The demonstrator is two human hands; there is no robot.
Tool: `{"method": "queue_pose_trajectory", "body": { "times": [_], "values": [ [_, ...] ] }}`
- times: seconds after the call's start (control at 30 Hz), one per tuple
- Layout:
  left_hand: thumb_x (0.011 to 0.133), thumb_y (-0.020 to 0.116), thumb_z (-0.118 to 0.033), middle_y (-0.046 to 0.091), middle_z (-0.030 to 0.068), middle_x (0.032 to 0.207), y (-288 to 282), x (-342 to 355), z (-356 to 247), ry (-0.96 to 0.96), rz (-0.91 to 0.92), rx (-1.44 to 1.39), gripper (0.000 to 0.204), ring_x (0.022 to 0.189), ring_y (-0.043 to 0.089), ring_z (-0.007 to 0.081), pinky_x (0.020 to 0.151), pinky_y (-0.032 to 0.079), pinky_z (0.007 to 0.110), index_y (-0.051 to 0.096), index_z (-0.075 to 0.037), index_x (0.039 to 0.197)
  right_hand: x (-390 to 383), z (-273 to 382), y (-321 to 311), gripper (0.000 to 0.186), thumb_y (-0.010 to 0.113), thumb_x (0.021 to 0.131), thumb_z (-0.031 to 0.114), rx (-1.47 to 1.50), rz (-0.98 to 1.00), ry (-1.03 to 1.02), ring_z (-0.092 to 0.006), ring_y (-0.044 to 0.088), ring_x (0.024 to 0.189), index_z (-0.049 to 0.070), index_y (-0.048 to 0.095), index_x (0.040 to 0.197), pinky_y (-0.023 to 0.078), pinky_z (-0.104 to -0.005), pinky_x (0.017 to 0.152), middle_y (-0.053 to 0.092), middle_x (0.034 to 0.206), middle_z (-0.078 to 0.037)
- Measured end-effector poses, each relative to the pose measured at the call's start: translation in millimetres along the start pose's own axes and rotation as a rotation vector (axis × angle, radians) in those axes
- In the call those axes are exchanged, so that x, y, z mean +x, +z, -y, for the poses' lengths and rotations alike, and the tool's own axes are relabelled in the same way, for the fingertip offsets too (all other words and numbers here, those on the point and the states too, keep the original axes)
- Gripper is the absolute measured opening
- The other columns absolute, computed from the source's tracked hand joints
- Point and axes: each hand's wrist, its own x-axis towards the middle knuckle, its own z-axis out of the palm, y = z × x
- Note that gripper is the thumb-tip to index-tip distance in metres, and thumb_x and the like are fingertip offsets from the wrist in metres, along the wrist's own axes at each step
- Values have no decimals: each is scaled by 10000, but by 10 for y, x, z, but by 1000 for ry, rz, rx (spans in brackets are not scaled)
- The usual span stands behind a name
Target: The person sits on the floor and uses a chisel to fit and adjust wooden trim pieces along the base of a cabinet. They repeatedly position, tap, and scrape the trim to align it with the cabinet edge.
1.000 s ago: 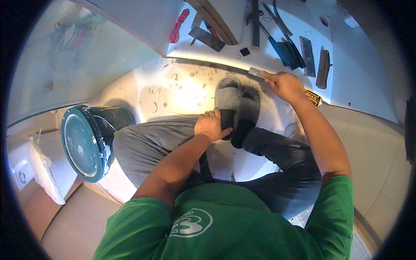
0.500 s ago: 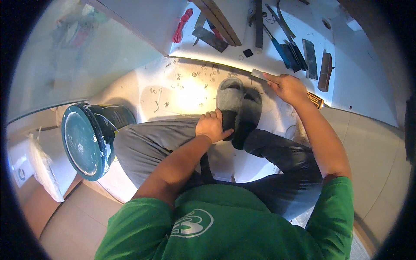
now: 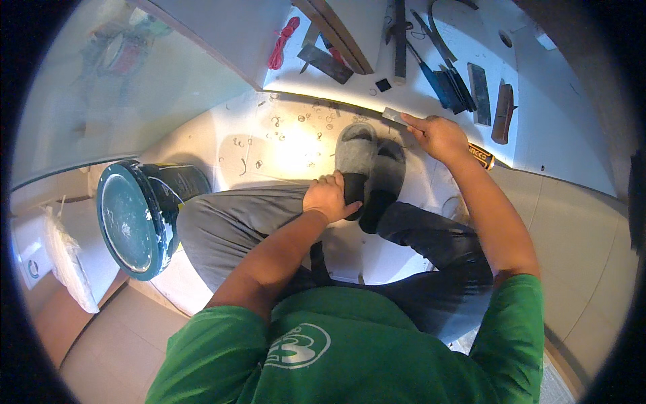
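In right hand (image 3: 441,139), flat-bladed tool (image 3: 393,115)

A green lidded bucket (image 3: 126,219) sits at my left, a pink cord (image 3: 282,44) ahead of me.
White smears (image 3: 165,237) mark the bucket's rim; right of the looped cord I see a small black square (image 3: 383,85) and, farther over, a flat grey plate (image 3: 479,94) near a brown block (image 3: 503,114).

This looks like a makeshift workshop on a tiled floor (image 3: 585,249): hand tools (image 3: 433,82) lie on a white surface (image 3: 417,99), curled scraps (image 3: 243,164) are scattered beside it, and a paint-smeared bucket (image 3: 126,221) is nearby.
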Motion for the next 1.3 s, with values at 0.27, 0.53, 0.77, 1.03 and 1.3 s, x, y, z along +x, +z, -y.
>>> {"method": "queue_pose_trajectory", "body": {
  "times": [0.27, 0.53, 0.77, 1.03, 1.3],
  "values": [
    [848, 668, -715, 672, 243, 1230, 15, 2, 2, -11, 35, -7, 1066, 1127, 673, 368, 1007, 512, 429, 422, 117, 1467, -7, -18, -58, 391, 580, 1016, 418, -23, 69, 1, -364, 709, 921, 440, 628, 1404, 571, -495, 842, 709, 971, -163],
    [845, 677, -714, 672, 228, 1235, 69, 0, 20, 0, 8, 3, 1064, 1124, 675, 355, 1004, 514, 428, 428, 111, 1469, 48, 33, -75, 397, 562, 1030, 444, -23, 50, 0, -360, 710, 934, 483, 591, 1424, 577, -493, 848, 707, 982, -150],
    [845, 687, -708, 680, 230, 1223, -27, -5, 13, -8, 16, -15, 1062, 1129, 673, 359, 1003, 516, 423, 424, 111, 1468, 146, 371, 6, 381, 583, 1026, 428, -3, 20, -41, -350, 706, 928, 442, 624, 1405, 571, -482, 842, 703, 948, -149],
    [904, 681, -605, 629, 219, 1317, -140, 94, -6, -62, -17, -134, 895, 1245, 595, 375, 1089, 436, 471, 450, 44, 1476, -380, -142, -11, 482, 651, 1014, 269, 279, -39, -158, -336, 708, 889, 338, 583, 1487, 544, -437, 840, 728, 991, -166],
    [913, 684, -360, 243, 197, 1695, -616, 902, -248, 199, -555, 39, 861, 1584, 210, 344, 1294, 158, 500, 306, -27, 1611, -1202, -19, -723, 542, 615, 1034, 111, 877, 270, 517, -122, 543, 588, 137, 496, 1562, 480, -296, 571, 610, 838, -29]
  ]
}}
